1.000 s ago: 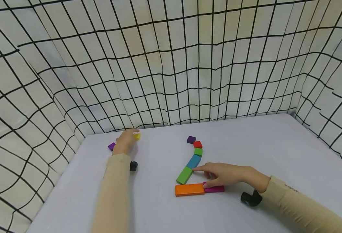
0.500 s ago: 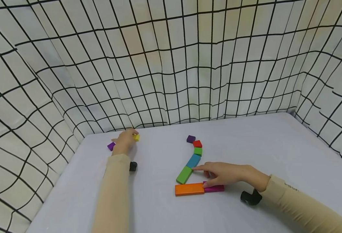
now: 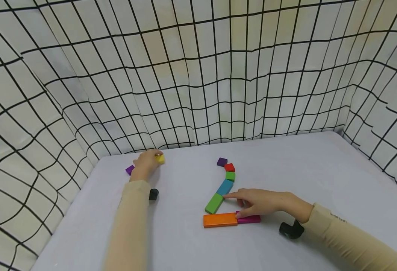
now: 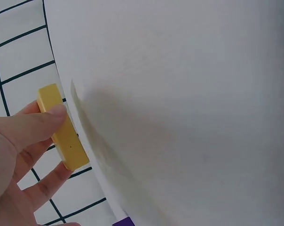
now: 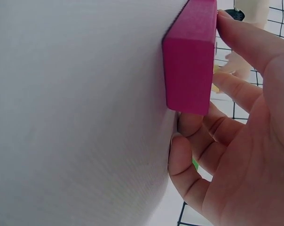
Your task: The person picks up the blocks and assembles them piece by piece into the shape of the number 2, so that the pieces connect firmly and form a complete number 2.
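Note:
At the far left of the table, my left hand point(image 3: 146, 165) pinches a yellow block point(image 4: 64, 129) between thumb and fingertips. A purple block point(image 3: 129, 170) lies just left of that hand. My right hand point(image 3: 264, 203) rests low at the centre right, its thumb on a magenta block point(image 5: 189, 66) and its straight index finger touching the seam of a green block point(image 3: 214, 204) and a blue block point(image 3: 225, 187). Its other fingers bend under the palm. An orange block point(image 3: 220, 220) lies end to end with the magenta one.
Beyond the blue block, a small green block point(image 3: 230, 176), a red block point(image 3: 229, 167) and a dark purple block point(image 3: 222, 162) continue a curved line. White walls with a black grid point(image 3: 205, 94) rise around the white table point(image 3: 303, 169).
My left index finger has bent down from over the yellow block, and the fingers now grip it. The block has shifted very slightly right. My right hand has stayed in place.

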Motion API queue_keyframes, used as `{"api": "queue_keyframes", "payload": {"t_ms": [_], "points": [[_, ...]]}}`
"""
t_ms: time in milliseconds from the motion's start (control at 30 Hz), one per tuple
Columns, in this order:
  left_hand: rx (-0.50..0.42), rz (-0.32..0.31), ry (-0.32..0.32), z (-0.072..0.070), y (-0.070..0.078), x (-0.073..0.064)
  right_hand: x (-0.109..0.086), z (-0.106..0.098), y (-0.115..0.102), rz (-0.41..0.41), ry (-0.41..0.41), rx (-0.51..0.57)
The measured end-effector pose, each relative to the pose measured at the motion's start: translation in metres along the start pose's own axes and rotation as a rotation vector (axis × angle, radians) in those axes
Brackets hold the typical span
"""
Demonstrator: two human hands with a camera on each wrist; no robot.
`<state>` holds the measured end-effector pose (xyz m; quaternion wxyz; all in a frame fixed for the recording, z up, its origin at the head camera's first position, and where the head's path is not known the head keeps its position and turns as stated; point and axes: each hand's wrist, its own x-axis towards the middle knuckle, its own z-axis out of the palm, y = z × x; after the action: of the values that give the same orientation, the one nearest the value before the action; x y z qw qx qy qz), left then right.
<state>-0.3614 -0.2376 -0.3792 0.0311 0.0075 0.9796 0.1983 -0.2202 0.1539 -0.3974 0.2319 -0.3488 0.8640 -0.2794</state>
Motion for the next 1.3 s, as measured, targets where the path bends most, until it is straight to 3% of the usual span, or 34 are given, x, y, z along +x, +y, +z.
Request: {"api": "queue_keyframes", "payload": {"t_ms": [300, 667, 1300], "points": [[-0.001, 0.062, 0.013, 0.001, 0.005, 0.000, 0.000, 0.000, 0.000, -0.004, 0.000, 0.002], [0.009, 0.161, 0.048, 0.005, 0.027, -0.006, -0.001, -0.001, 0.000, 0.006, 0.000, 0.010], [0.008, 0.184, 0.056, 0.021, 0.052, -0.003, 0.000, 0.001, 0.001, 0.002, 0.003, 0.010]]}}
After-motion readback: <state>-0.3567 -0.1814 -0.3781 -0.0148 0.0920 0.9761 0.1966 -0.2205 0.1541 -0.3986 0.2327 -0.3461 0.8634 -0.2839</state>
